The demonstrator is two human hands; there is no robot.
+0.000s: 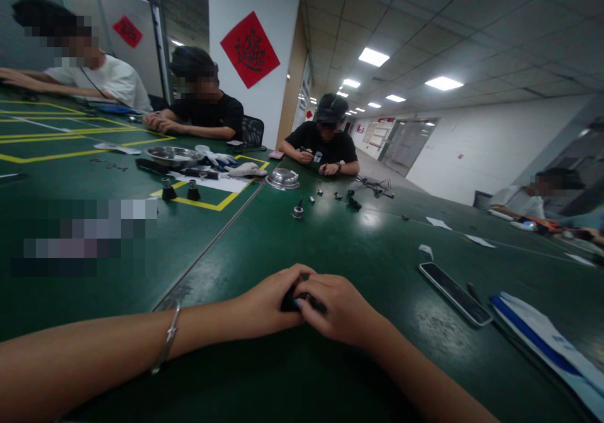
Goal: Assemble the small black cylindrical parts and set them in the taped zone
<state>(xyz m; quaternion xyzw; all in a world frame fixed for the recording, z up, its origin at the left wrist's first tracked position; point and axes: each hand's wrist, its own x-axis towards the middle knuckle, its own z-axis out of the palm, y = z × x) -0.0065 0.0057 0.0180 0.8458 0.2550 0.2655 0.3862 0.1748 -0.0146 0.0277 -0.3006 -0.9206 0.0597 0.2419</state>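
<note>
My left hand (268,303) and my right hand (340,304) meet just above the near part of the green table (226,360). Between them is a small black part (289,299), mostly covered by my fingers, so its kind is not clear. The left fingers curl around its far side. My right thumb and fingers pinch it from the right. Beyond my hands stands a small round metal piece with a thin upright stem (297,211). Several little metal and black parts (353,203) lie behind it.
A phone (453,294) and a blue-and-white packet (542,341) lie on the right. Far left are a metal bowl (173,156), gloves (245,170) and two black knobs (168,189). A metal lid-like dish (283,178) sits mid-table. Other people (325,136) work around the table.
</note>
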